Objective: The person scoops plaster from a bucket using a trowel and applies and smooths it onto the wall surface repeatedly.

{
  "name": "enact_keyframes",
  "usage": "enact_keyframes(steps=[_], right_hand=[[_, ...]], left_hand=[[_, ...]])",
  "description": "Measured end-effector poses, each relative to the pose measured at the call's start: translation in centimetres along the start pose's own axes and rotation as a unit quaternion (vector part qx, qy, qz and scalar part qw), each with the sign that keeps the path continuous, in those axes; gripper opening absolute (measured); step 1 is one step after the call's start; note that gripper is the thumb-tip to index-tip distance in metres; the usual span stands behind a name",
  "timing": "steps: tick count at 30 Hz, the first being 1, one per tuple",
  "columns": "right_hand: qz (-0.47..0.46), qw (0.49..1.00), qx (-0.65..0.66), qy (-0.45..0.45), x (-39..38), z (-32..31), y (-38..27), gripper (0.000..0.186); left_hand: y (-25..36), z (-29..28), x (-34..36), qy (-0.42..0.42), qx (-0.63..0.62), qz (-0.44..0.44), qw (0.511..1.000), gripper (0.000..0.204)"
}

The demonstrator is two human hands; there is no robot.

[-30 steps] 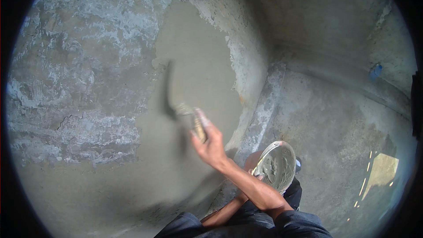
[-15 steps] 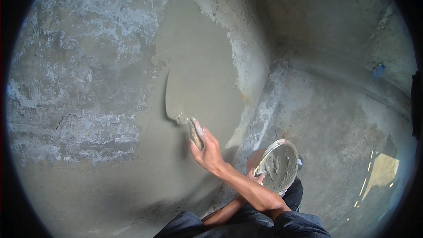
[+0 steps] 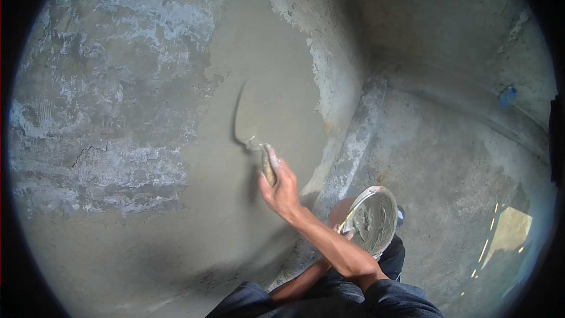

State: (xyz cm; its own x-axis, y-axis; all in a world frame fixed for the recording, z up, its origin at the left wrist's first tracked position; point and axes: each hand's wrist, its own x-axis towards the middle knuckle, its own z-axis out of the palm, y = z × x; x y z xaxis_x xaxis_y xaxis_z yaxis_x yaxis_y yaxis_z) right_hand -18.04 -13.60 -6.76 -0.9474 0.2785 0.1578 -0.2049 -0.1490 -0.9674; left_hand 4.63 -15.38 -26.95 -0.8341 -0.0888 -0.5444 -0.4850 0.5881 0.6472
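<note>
My right hand is closed on the wooden handle of a trowel; its blade, coated in grey mortar, is pressed to a smooth damp patch of plaster on the mottled concrete wall. My left hand, partly hidden behind my right forearm, grips the side of a bucket with grey wet mortar inside, held low at the right by my legs.
A pale ledge runs along the wall's foot to a shaded corner. On the right are a concrete floor with a patch of sunlight, another wall, and a small blue object near that wall's base.
My right hand and the trowel dipped slightly, then moved up and to the right on the damp patch. The bucket has stayed in nearly the same place.
</note>
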Motion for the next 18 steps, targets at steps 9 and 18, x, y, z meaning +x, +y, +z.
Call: enact_keyframes(steps=[9, 18], right_hand=[[0.089, 0.996, 0.013, 0.019, 1.3, -0.9, 3.5, 0.058], [0.121, 0.992, -0.011, -0.036, -9.8, -2.4, 6.8, 0.053]], left_hand=[[-3.8, 0.3, -0.6, 0.121, 0.060, 0.249, 0.959, 0.062], [8.0, -2.1, 0.4, -0.083, 0.034, -0.169, 0.981, 0.068]])
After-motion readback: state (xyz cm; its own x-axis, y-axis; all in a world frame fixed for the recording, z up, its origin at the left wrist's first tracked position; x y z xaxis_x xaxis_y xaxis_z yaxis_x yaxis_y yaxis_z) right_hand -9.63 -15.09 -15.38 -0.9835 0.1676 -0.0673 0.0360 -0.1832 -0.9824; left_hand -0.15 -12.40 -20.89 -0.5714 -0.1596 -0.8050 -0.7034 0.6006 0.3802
